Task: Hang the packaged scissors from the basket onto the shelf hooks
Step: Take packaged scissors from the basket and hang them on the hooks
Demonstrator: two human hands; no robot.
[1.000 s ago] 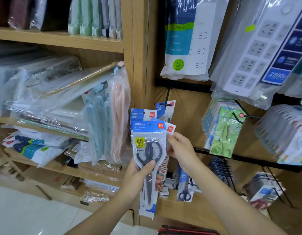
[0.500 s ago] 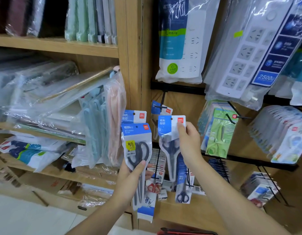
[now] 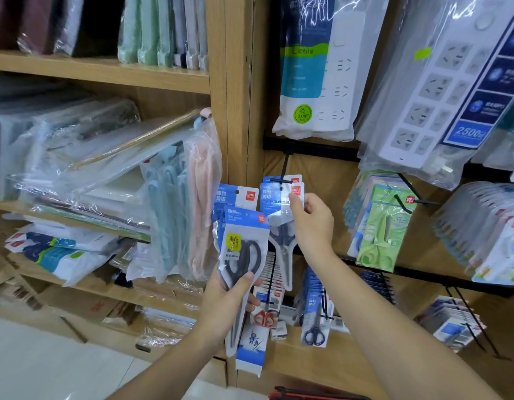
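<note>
One black-handled scissors pack (image 3: 244, 255), blue-topped, gripped by left hand (image 3: 232, 295); right hand (image 3: 313, 223) pinches grey-handled pack (image 3: 280, 241) near hook (image 3: 283, 179).

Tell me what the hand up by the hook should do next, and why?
Probably lift the scissors pack a touch and slide its hole onto the black hook. The right hand pinches the pack's top corner, and the hole sits just under the hook's tip, seemingly not threaded yet. The left hand grips spare packs, waiting their turn.
</note>
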